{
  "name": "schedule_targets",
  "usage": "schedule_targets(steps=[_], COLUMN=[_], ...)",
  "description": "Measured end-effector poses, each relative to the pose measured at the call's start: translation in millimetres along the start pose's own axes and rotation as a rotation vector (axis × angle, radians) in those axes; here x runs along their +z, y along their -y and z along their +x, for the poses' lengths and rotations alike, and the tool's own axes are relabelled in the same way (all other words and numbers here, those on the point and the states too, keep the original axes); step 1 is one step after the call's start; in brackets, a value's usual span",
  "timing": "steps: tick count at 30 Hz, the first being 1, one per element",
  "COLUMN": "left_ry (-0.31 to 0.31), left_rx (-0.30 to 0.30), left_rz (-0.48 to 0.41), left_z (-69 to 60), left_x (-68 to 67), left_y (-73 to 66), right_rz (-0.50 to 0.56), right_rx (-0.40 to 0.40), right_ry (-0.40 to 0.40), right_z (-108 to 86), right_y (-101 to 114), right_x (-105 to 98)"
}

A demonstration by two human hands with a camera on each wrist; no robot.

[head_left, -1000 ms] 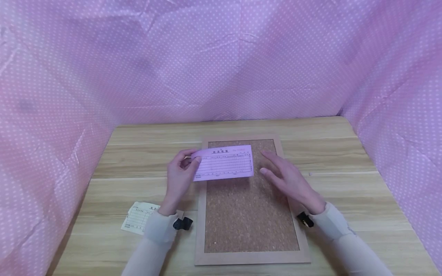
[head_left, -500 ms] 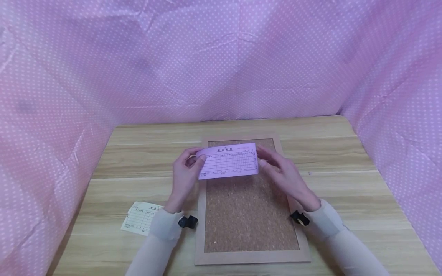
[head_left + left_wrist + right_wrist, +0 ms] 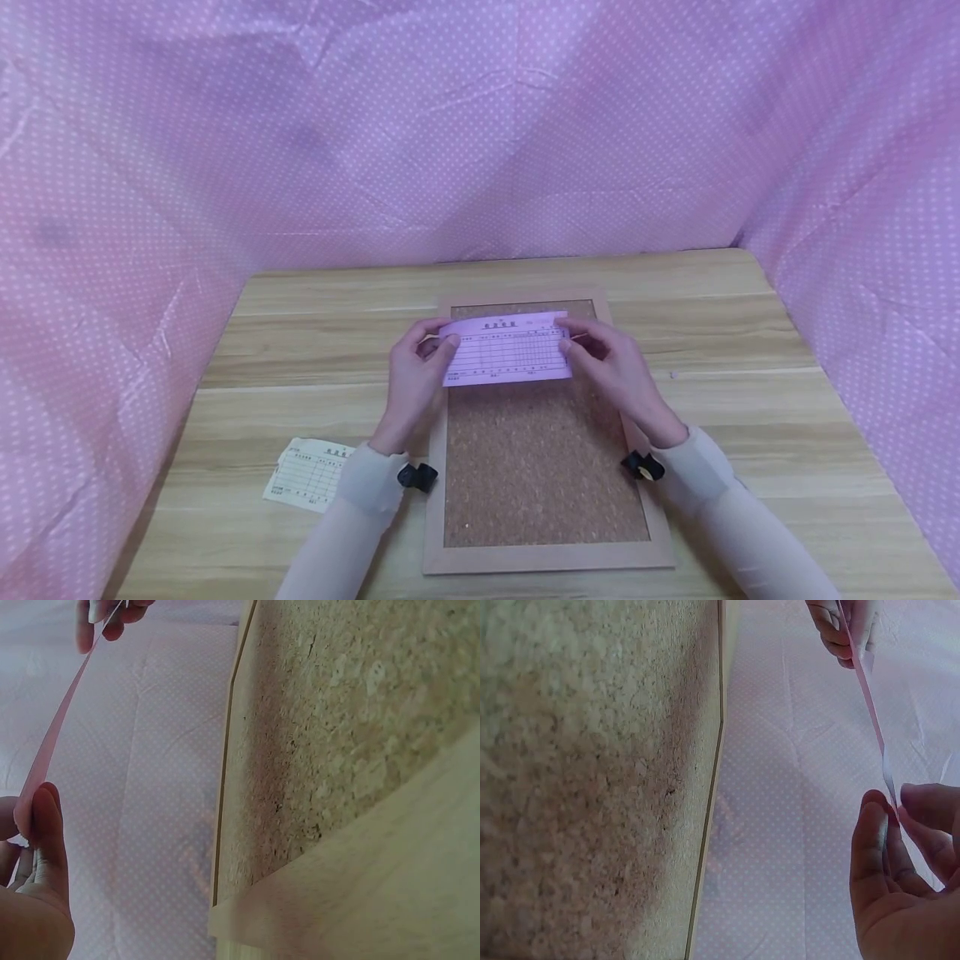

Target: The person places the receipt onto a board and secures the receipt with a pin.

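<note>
A pink printed receipt slip [image 3: 506, 354] is held up above the far part of a wood-framed cork board [image 3: 543, 467]. My left hand [image 3: 416, 375] pinches its left end between thumb and fingers. At the other end, my right hand [image 3: 611, 371] grips the slip's right edge, thumb in front. Both wrist views show the slip [image 3: 56, 735] edge-on, slightly bowed, and apart from the cork. In the right wrist view, thumb and fingers of the right hand [image 3: 900, 892] close on its near end.
A pale yellow receipt slip [image 3: 303, 475] lies on the wooden table [image 3: 225, 400] left of the board, partly covered by the left sleeve. Pink dotted cloth [image 3: 480, 150] hangs behind and at both sides. A tiny pale speck [image 3: 672, 375] lies right of the board.
My right hand has come in from the right and taken hold of the slip's right edge. The left hand has carried the slip a little to the right.
</note>
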State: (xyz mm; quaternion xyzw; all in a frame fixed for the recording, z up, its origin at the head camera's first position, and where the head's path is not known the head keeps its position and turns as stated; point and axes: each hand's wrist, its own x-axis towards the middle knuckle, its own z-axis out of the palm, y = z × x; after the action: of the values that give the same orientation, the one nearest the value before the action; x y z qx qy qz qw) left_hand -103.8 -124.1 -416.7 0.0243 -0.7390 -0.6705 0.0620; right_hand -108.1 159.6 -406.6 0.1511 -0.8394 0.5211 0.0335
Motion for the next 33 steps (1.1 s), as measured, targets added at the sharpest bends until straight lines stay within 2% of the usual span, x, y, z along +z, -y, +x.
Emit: schedule_targets(steps=[7, 13, 20, 26, 33], left_ry=[0.006, 0.05, 0.117, 0.191, 0.215], left_rx=[-0.005, 0.001, -0.027, 0.025, 0.086], left_rz=[0.019, 0.05, 0.202, 0.284, 0.451], left_z=[5.0, 10.5, 20.1, 28.0, 36.3], left_x=[4.8, 5.7, 5.1, 5.2, 7.2], left_y=[2.8, 7.0, 9.2, 13.7, 19.0], right_rz=[-0.043, -0.072, -0.128, -0.17, -0.211], right_rx=[0.041, 0.062, 0.076, 0.09, 0.069], right_ry=[0.001, -0.001, 0.048, 0.104, 0.137], right_z=[4.4, 10.0, 16.9, 22.5, 28.6], right_y=[-2.6, -7.9, -13.6, -18.8, -24.7], right_x=[-1.2, -0.2, -1.7, -3.4, -3.0])
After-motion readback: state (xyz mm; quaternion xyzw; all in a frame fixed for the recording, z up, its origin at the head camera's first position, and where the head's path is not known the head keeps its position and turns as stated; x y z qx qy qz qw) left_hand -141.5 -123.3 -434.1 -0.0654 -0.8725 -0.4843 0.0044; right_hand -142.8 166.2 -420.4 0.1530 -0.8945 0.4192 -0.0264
